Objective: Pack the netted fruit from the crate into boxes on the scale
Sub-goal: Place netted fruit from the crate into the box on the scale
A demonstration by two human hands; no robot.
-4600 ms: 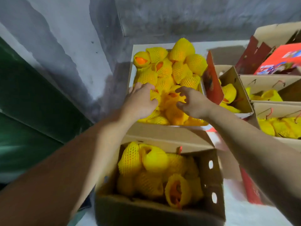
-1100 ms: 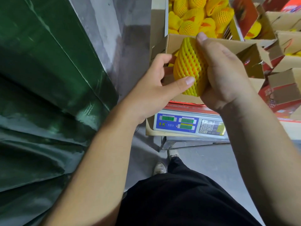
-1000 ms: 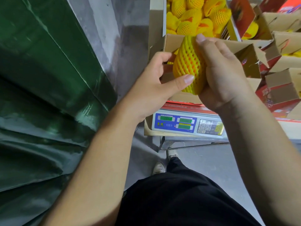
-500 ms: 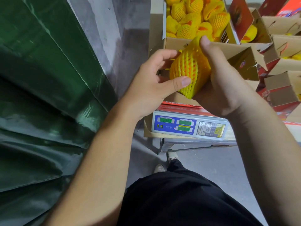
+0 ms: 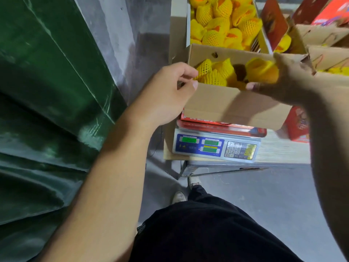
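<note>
Fingers of right hand curled round one netted fruit, held over the open cardboard box, thumb below it. Left hand at the box's near-left corner, fingers loosely curled, holding nothing, fingertips just beside netted fruit inside. At least three more netted pieces visible in that box. Box resting on one digital scale. Beyond it, one crate heaped with netted fruit, too many to count exactly.

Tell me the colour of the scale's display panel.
Blue, with green readouts, on the scale; seen in the head view.
</note>
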